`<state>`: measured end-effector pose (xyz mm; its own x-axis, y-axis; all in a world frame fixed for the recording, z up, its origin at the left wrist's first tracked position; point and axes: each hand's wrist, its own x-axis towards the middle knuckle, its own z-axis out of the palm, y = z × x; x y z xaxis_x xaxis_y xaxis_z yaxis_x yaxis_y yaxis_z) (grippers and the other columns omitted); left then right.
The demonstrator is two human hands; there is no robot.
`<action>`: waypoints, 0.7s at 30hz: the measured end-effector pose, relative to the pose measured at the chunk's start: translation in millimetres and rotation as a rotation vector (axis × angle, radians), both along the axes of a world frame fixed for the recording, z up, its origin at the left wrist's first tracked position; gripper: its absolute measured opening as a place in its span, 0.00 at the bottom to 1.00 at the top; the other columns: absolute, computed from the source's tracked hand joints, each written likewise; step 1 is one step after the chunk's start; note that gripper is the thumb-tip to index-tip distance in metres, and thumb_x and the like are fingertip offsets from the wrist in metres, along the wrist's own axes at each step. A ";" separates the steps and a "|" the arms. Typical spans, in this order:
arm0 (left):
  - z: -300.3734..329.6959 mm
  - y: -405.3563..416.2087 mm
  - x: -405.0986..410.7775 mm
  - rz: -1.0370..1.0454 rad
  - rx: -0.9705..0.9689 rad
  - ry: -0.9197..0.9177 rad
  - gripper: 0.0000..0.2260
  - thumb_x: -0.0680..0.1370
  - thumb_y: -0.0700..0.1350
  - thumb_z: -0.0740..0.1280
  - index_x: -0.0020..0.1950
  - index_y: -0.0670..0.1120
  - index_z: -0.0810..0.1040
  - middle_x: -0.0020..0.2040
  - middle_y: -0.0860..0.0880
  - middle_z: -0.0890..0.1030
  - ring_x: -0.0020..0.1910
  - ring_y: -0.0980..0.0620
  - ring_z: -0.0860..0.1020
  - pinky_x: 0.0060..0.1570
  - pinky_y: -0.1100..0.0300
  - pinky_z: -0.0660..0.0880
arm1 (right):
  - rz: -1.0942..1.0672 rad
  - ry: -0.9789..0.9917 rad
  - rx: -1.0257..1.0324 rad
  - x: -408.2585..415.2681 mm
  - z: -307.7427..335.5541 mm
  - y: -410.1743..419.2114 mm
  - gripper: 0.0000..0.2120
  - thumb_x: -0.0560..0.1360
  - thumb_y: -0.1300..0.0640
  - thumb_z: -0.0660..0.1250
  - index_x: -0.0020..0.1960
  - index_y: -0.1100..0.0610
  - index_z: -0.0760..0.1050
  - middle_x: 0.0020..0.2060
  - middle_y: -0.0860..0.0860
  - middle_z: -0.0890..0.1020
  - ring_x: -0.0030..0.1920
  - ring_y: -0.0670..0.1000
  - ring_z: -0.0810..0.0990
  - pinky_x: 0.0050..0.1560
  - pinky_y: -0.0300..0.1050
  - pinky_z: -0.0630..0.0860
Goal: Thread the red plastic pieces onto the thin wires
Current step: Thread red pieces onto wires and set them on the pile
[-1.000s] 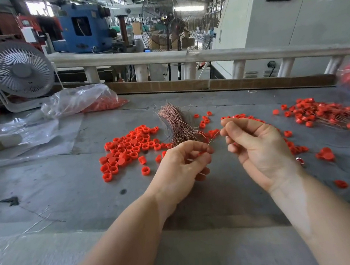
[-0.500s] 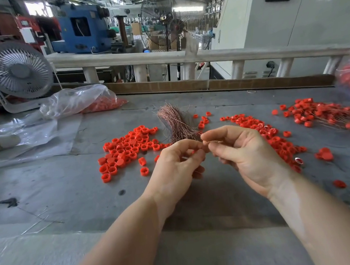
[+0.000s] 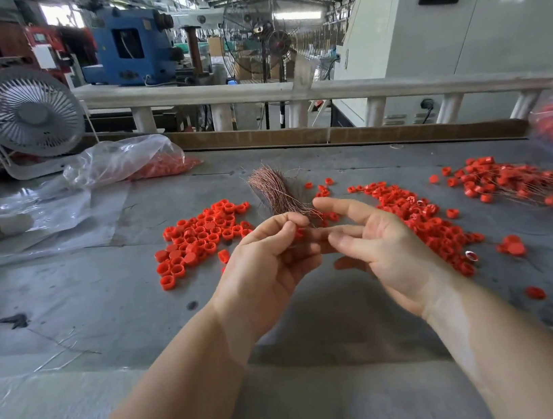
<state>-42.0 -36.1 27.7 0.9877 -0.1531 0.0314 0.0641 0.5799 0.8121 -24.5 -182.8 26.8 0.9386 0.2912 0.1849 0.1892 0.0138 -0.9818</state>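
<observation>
Two bare hands meet above the grey counter (image 3: 67, 295). The left hand (image 3: 269, 267) has its fingers curled, thumb and forefinger pinching a red plastic piece (image 3: 299, 232) at the fingertips; whether a wire runs through it cannot be told. The right hand (image 3: 380, 248), palm turned toward the left, has its fingers loosely extended and holds nothing visible, its fingertips just beside those of the left hand. Directly beyond both hands lies a bundle of thin wires (image 3: 274, 190), fanned on the counter. Beyond and to the left of the left hand lies a loose heap of red pieces (image 3: 200, 236); a second heap (image 3: 422, 220) runs beside the right hand. Farther right lie pieces already on wires (image 3: 512, 181).
</observation>
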 end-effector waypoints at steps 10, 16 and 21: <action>-2.0 1.0 3.6 0.050 -0.009 0.075 0.12 0.80 0.38 0.57 0.42 0.44 0.78 0.32 0.46 0.80 0.27 0.55 0.77 0.30 0.64 0.78 | -0.182 -0.356 -0.319 1.8 -3.5 2.0 0.19 0.75 0.69 0.63 0.56 0.48 0.78 0.47 0.44 0.83 0.46 0.40 0.79 0.47 0.29 0.70; -2.7 1.1 5.7 0.093 -0.047 0.109 0.13 0.81 0.38 0.56 0.42 0.43 0.78 0.31 0.46 0.79 0.26 0.55 0.77 0.30 0.65 0.78 | -0.258 -0.481 -0.453 -1.0 -6.1 3.5 0.21 0.75 0.68 0.63 0.61 0.48 0.76 0.46 0.38 0.78 0.47 0.38 0.78 0.50 0.29 0.71; -2.3 1.6 5.4 0.110 -0.051 0.127 0.13 0.80 0.38 0.57 0.42 0.43 0.78 0.31 0.46 0.79 0.26 0.55 0.76 0.30 0.65 0.78 | -0.299 -0.500 -0.438 -1.6 -5.5 3.7 0.20 0.75 0.68 0.64 0.62 0.51 0.76 0.48 0.43 0.80 0.48 0.40 0.78 0.54 0.39 0.75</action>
<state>-36.6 -34.5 25.4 0.9950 -0.0451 -0.0896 0.0980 0.6290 0.7712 -26.0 -179.1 21.3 0.8237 0.1807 0.5375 0.5503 -0.4834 -0.6808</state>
